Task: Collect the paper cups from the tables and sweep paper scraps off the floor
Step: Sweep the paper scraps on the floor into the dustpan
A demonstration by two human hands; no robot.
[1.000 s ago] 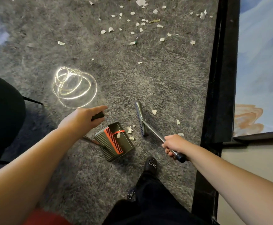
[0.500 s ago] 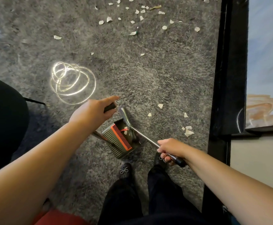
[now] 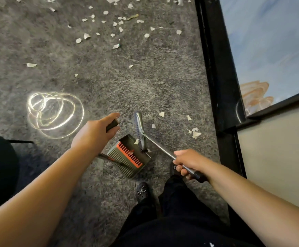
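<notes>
Right hand (image 3: pixel 187 162) grips broom (image 3: pixel 140 132) at dustpan (image 3: pixel 127 157) mouth; left hand (image 3: pixel 93 134) grips dustpan handle; nearest scraps (image 3: pixel 195 133) lie right, probably loose.

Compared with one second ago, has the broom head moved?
Yes. Judged against the paper scraps to its right, the broom head has moved left and now meets the mouth of the dustpan.
</notes>
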